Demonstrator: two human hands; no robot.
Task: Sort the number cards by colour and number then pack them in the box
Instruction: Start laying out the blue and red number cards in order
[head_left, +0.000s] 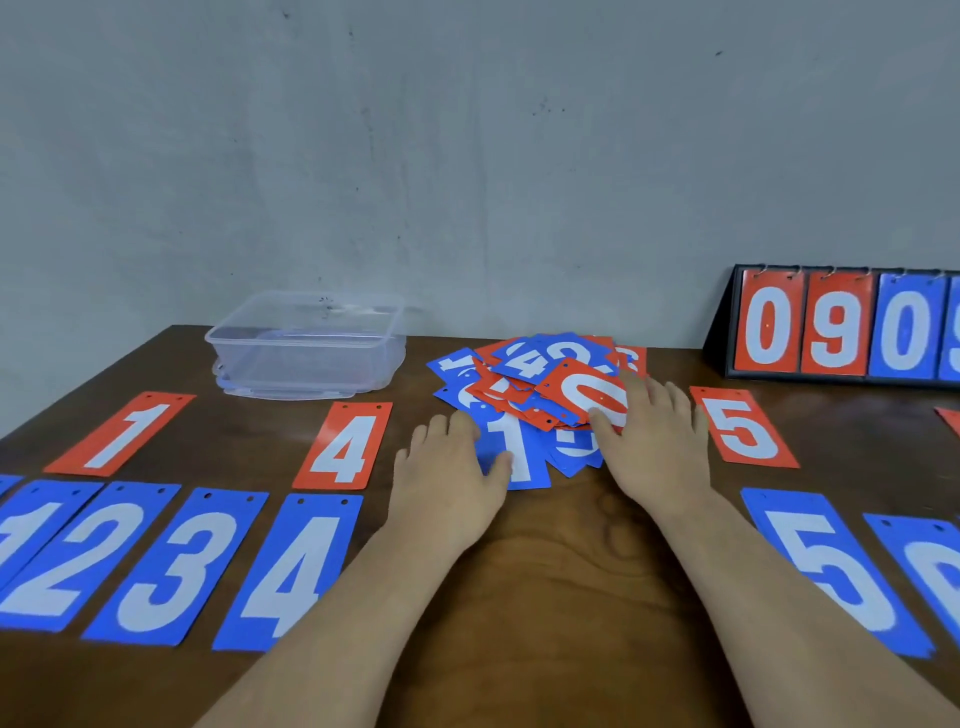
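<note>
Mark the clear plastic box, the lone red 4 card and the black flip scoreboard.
Clear plastic box (311, 364): head view, front wall.
Red 4 card (349, 460): head view, white digit.
Black flip scoreboard (769, 325): head view, leftmost red panel.

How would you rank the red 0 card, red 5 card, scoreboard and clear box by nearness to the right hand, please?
1. Red 0 card, touching the right hand, atop the pile.
2. Red 5 card, just right.
3. Scoreboard, back right.
4. Clear box, back left.
</note>
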